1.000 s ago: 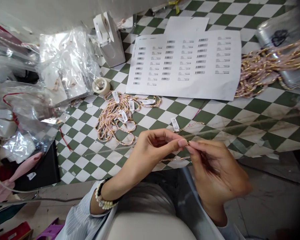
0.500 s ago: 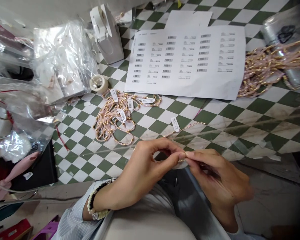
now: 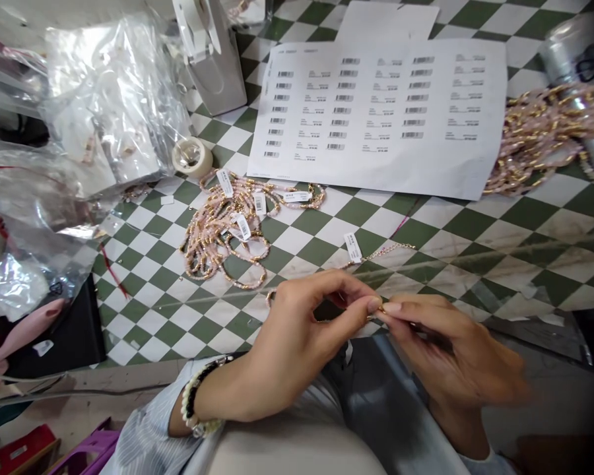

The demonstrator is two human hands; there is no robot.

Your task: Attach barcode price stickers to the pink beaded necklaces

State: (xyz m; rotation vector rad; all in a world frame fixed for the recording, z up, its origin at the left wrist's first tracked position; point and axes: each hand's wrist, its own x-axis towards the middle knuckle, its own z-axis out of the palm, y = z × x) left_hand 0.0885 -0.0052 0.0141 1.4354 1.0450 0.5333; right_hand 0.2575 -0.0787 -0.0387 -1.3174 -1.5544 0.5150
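My left hand [image 3: 301, 343] pinches a small gold end of a fine beaded strand [image 3: 371, 318] between thumb and forefinger. Thumb and forefinger of my right hand [image 3: 445, 349] are pressed together on that same gold end, their tips meeting those of the left. The exact fitting is too small to make out. Just beyond, a gold extender chain [image 3: 389, 250] with a white barcode tag [image 3: 352, 248] lies on the table, its near end going behind my left hand. Further left lies a pile of pink and gold beaded necklaces [image 3: 222, 231], several of them tagged.
A sheet of barcode labels [image 3: 376, 155] lies at the back, beside more pink and gold strands [image 3: 529, 145] at right. On the left are a tape dispenser [image 3: 212, 72], a tape roll [image 3: 192, 157] and clear plastic bags [image 3: 109, 99]. The checkered table [image 3: 168, 323] ends near my wrists.
Both hands have shifted slightly right in view, still pinched together. A bit of gold now shows between the fingertips. The view has moved a little, and the table items lie as before.
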